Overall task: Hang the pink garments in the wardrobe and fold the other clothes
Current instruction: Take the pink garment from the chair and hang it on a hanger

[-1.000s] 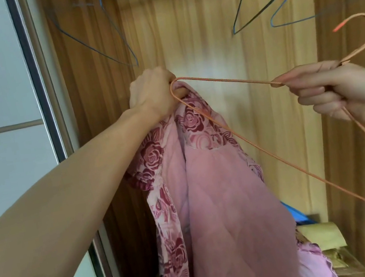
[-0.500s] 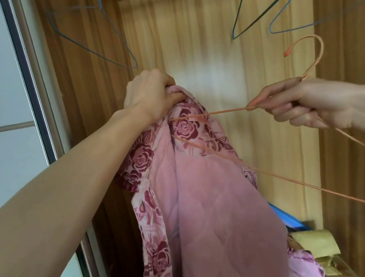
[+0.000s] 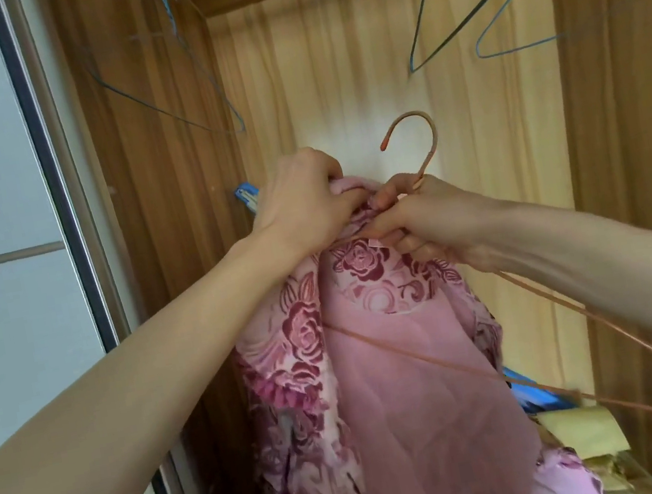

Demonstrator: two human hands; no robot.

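Both hands clench: your left hand [image 3: 303, 203] bunches the soft, floppy pink garment [image 3: 401, 364] collar; right hand [image 3: 419, 217] grips the springy wire hanger [image 3: 430, 141] neck.

A home bedroom closet: a wood-grain wardrobe [image 3: 634, 105] with a sliding door [image 3: 60, 206] and blue wire hangers [image 3: 464, 4] on its rail.

Head view, close, into wardrobe [image 3: 625, 150]

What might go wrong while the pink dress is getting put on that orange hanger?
The dress is heavy and bunched at the top in the left hand; it might slip off the thin hanger. The right hand holds the wire near the hook, so the wire could bend or snag the fabric.
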